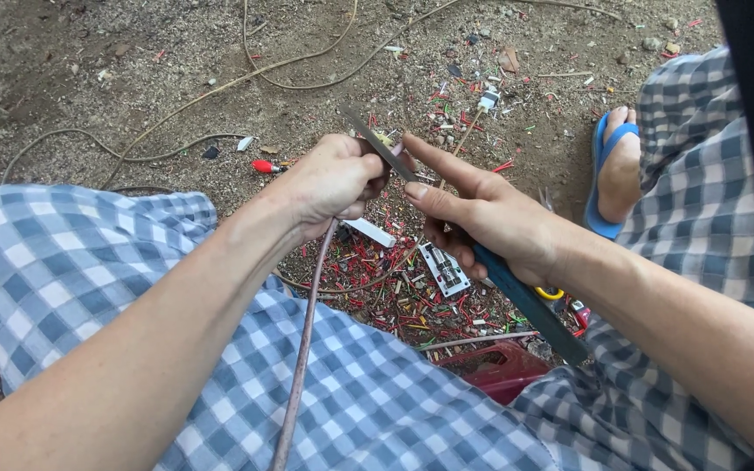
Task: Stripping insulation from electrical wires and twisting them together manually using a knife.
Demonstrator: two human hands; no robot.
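Observation:
My left hand (332,180) is closed around the end of a thick brownish cable (300,349) that runs down over my checked lap. My right hand (482,214) grips a knife by its dark blue-grey handle (530,305). The index finger lies stretched along the back of the thin metal blade (377,144). The blade crosses the cable end held in my left fist, tip pointing up and left. Both hands hover above the dirt ground between my knees.
Several red, green and white wire scraps litter the soil (386,288). A small white circuit part (443,269) lies below the hands. A dark red container (499,366) sits by my right leg. Loose cables (220,87) snake across the ground; my foot wears a blue sandal (608,174).

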